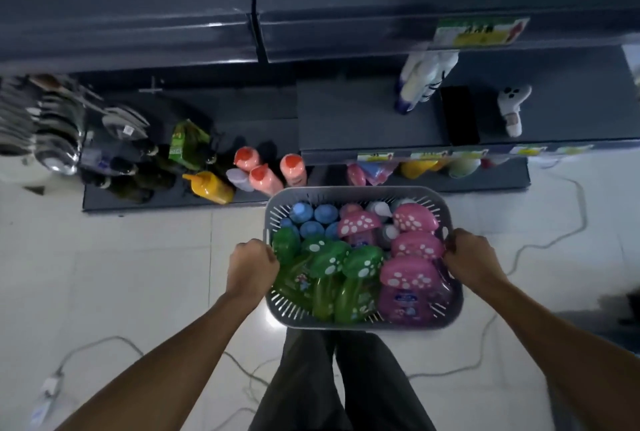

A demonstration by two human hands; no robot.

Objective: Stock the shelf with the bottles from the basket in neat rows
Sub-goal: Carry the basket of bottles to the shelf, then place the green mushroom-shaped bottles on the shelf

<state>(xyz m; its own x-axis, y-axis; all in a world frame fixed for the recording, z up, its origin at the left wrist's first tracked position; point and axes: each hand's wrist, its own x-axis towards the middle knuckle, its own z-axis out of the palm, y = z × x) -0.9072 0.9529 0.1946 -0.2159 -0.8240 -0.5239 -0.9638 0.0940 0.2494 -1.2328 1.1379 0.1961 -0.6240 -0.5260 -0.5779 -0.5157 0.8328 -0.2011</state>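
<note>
I hold a grey slotted basket [356, 195] in front of my body, above the floor. My left hand [251, 266] grips its left rim and my right hand [471, 259] grips its right rim. Inside lie green mushroom-cap bottles [332, 268] at the front left, pink mushroom-cap bottles [412, 271] on the right, and blue-capped bottles [311, 219] at the back left. The dark grey shelf [363, 119] stands just beyond the basket, with a mostly bare middle board.
On the bottom shelf stand orange-capped pink bottles [266, 174], a yellow bottle [207, 186], a green pack [187, 143] and metal pans [52, 132]. White bottles [422, 80] and a black item [460, 115] sit on the middle board. Cables [540, 243] trail over the white tiled floor.
</note>
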